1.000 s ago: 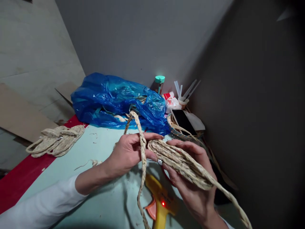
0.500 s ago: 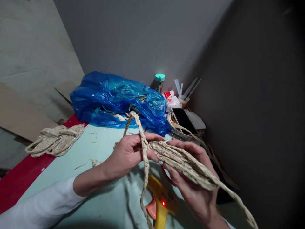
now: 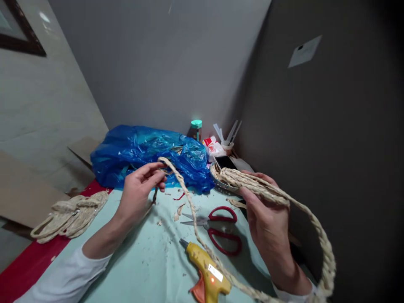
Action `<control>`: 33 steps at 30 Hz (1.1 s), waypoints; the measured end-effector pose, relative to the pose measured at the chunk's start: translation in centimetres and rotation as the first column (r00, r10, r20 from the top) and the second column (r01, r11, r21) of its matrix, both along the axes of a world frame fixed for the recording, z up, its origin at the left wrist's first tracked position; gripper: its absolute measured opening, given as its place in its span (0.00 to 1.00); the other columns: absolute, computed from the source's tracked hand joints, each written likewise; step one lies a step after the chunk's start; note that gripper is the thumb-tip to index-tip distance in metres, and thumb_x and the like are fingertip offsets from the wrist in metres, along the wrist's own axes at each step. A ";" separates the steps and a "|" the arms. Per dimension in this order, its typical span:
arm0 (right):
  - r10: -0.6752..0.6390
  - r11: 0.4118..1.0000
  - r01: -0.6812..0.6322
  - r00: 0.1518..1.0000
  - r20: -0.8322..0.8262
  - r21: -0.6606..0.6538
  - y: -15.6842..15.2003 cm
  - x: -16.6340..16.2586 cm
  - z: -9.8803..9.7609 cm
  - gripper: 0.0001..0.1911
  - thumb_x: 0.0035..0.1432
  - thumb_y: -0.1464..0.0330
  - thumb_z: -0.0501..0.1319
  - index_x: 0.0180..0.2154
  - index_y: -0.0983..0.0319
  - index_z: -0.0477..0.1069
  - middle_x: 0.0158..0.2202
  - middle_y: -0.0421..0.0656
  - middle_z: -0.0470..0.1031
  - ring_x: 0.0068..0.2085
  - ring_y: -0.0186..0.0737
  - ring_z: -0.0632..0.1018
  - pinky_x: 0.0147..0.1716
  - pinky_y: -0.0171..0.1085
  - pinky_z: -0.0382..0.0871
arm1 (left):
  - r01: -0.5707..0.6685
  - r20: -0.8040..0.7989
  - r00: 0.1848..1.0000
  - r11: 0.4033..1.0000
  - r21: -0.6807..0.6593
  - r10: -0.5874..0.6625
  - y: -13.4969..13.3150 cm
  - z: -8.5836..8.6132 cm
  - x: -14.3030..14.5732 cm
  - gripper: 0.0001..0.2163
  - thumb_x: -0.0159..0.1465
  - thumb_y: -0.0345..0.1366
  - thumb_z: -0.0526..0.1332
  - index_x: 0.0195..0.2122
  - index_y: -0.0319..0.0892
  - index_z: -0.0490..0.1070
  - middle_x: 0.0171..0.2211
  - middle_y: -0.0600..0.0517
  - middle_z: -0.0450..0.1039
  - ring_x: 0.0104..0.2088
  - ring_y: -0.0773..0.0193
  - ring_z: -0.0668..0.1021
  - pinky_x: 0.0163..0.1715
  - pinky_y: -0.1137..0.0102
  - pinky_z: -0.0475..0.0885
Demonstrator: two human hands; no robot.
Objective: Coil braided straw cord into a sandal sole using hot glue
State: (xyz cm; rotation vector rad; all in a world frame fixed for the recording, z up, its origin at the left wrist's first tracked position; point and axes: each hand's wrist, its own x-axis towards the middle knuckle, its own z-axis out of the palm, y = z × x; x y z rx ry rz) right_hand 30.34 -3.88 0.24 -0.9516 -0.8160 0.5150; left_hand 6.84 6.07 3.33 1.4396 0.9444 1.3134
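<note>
My left hand (image 3: 140,189) pinches a pale braided straw cord (image 3: 187,191) near its bend, in front of the blue bag. From there the cord hangs down, crosses over the glue gun and loops up at the right. Its other end runs into a flat, long coil of the same braid (image 3: 255,185), gripped between the thumb and fingers of my right hand (image 3: 268,223). Below lies a yellow hot glue gun (image 3: 206,269) with an orange trigger and a lit red light. Red-handled scissors (image 3: 225,231) rest between my hands, blades partly apart.
A blue plastic bag (image 3: 145,143) lies at the back. Finished-looking braided coils (image 3: 71,214) sit at the left on red cloth. A basket (image 3: 221,183) with a phone (image 3: 224,162), a green-lidded jar (image 3: 196,128) and a cup of glue sticks (image 3: 227,145) stand by the wall.
My left hand has left the coil and moved left and up with the cord. The right hand has shifted up with the coil. The view has tilted up, and scissors and glue gun now show.
</note>
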 end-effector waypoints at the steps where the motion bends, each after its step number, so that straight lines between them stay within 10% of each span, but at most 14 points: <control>1: -0.017 1.000 0.017 1.000 -0.021 0.020 0.2 0.4 0.2 0.24 0.52 0.66 0.73 0.49 0.61 0.69 0.51 0.49 0.76 0.47 0.44 0.80 0.52 0.43 0.76 | -0.003 -0.013 1.000 1.000 0.009 0.003 0.0 0.2 -0.3 0.11 0.61 0.37 0.67 0.43 0.37 0.77 0.28 0.53 0.74 0.25 0.70 0.74 0.27 0.75 0.71; 14: 0.155 0.979 -0.137 0.981 -0.116 0.149 0.0 0.0 1.1 0.23 0.51 0.64 0.73 0.46 0.62 0.69 0.46 0.48 0.78 0.46 0.45 0.81 0.52 0.45 0.76 | 0.058 0.049 0.997 0.995 0.078 -0.062 -3.6 2.6 -0.7 0.11 0.63 0.38 0.65 0.46 0.42 0.73 0.19 0.63 0.52 0.17 0.76 0.57 0.18 0.77 0.51; 33: 0.308 0.906 -0.361 0.920 0.241 0.220 -2.6 -2.5 2.8 0.18 0.57 0.73 0.69 0.48 0.56 0.69 0.50 0.43 0.74 0.53 0.39 0.76 0.53 0.37 0.76 | 0.230 -0.029 0.973 0.945 0.234 -0.230 -2.8 4.1 2.2 0.08 0.60 0.30 0.69 0.40 0.46 0.82 0.28 0.54 0.81 0.31 0.67 0.81 0.38 0.74 0.76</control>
